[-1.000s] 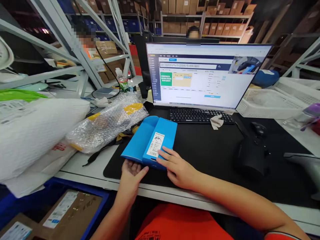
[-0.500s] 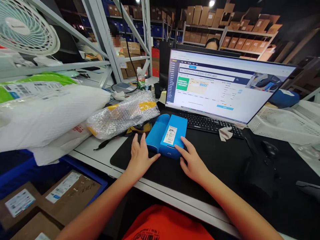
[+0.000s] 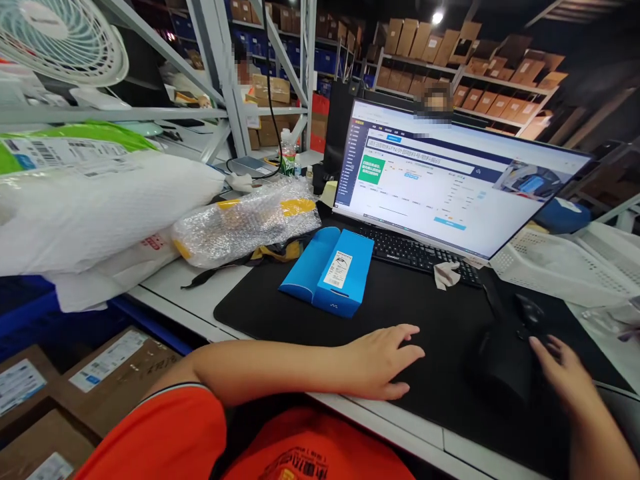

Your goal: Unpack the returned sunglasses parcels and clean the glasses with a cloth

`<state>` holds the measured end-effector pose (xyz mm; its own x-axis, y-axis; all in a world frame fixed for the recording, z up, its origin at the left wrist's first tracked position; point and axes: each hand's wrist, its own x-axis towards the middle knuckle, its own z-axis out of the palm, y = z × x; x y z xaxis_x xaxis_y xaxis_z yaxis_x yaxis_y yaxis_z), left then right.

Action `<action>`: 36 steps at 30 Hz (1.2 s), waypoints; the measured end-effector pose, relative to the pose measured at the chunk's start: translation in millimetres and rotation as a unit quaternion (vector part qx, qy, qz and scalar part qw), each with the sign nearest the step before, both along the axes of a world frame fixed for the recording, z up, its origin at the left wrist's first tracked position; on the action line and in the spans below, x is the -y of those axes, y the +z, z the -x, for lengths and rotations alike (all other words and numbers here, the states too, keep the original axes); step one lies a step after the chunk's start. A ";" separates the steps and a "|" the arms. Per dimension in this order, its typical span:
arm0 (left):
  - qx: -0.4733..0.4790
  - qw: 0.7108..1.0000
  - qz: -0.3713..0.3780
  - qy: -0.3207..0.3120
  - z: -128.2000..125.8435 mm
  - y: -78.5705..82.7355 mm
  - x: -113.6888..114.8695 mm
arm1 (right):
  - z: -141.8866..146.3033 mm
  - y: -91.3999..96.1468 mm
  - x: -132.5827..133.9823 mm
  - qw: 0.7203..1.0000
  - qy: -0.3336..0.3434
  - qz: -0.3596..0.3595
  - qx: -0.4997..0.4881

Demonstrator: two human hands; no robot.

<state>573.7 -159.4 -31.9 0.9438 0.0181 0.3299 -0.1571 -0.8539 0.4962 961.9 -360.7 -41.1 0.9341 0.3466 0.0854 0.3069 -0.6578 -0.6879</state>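
At a warehouse packing bench, a fan (image 3: 60,33) sits on the shelf at far left above a bulging white bag (image 3: 100,207), with labelled cartons (image 3: 100,373) stacked on the floor below. Beside the bag lies a bubble-wrapped parcel (image 3: 245,223) banded in yellow tape, its end touching the rear edge of a black mat (image 3: 270,313).

On the mat, just in front of the keyboard (image 3: 415,253), a blue box (image 3: 333,273) lies flat with its white label up and its flap open to the left. No hand touches it.

The worker in orange reaches an arm across the body. The left hand (image 3: 383,360) lies flat and open, palm down on the mat, near the box but apart from it, gripping nothing. Behind it, the monitor (image 3: 450,180) shows a form page, and a crumpled cloth (image 3: 447,275) lies against the keyboard.

Farther right, the right hand (image 3: 560,363) is open with fingers outstretched, its tips just short of a black mouse (image 3: 530,310) and beside a dark, blurred object (image 3: 500,360). A white basket (image 3: 550,263) stands at the far right.
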 end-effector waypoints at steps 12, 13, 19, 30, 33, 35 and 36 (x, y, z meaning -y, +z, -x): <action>-0.052 0.948 0.315 0.004 -40.5 -19.2 8.0 | 86.8 41.1 -53.3 0.989 0.071 -0.044 0.125; -0.043 0.939 0.341 0.017 -42.1 -20.8 9.1 | 102.4 48.6 -62.5 0.975 0.118 -0.063 0.175; 0.007 0.909 0.393 0.142 -40.2 -17.7 4.9 | 197.1 70.8 -130.3 0.914 0.246 -0.191 0.259; 0.062 0.718 0.693 -0.010 -26.3 -11.3 -25.3 | 169.1 95.0 -140.8 0.820 0.560 -0.111 0.029; -0.027 0.639 0.758 -0.127 -18.8 -5.1 -27.9 | 143.2 91.3 -142.5 0.779 0.608 -0.087 -0.123; -0.078 0.620 0.765 -0.157 -15.2 -5.3 -28.6 | 139.8 88.6 -148.5 0.716 0.662 -0.086 -0.205; -0.095 0.616 0.766 -0.157 -14.3 -6.4 -28.8 | 141.7 87.8 -152.0 0.692 0.682 -0.086 -0.221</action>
<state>588.0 -130.6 -38.3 0.9991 -0.0213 0.0357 -0.0108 0.6974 0.7166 820.2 -208.7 46.8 -0.3043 0.9514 0.0465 0.2958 0.1408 -0.9448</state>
